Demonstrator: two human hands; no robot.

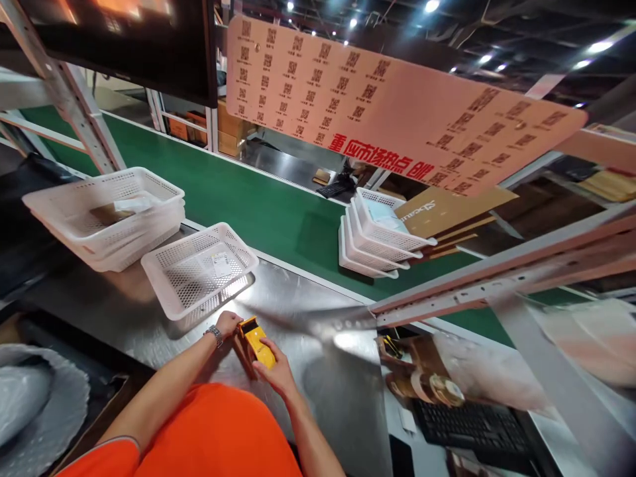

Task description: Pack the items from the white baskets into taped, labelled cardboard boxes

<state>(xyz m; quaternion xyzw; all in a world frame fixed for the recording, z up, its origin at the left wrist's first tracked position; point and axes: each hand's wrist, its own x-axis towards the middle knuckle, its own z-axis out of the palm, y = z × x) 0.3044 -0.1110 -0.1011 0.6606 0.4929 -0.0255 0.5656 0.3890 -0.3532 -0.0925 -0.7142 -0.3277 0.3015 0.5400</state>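
A small yellow box-like object (259,344) with a dark patch near its far end is held low over the metal worktop. A brown face shows along its left side. My right hand (278,371) grips it from the right, with the fingers along its upper face. My left hand (228,324), wearing a metal watch, is closed at its far left corner; the fingertips are partly hidden. Just beyond my left hand stands a white perforated basket (171,285), with a white labelled packet (221,264) inside.
Stacked white baskets (106,245) at the left hold a brown and clear packet. Behind the metal worktop (342,391) runs a green conveyor belt (278,215) carrying more stacked baskets (365,242). A slanted metal post (422,298), tape rolls and a keyboard (472,424) are at the right.
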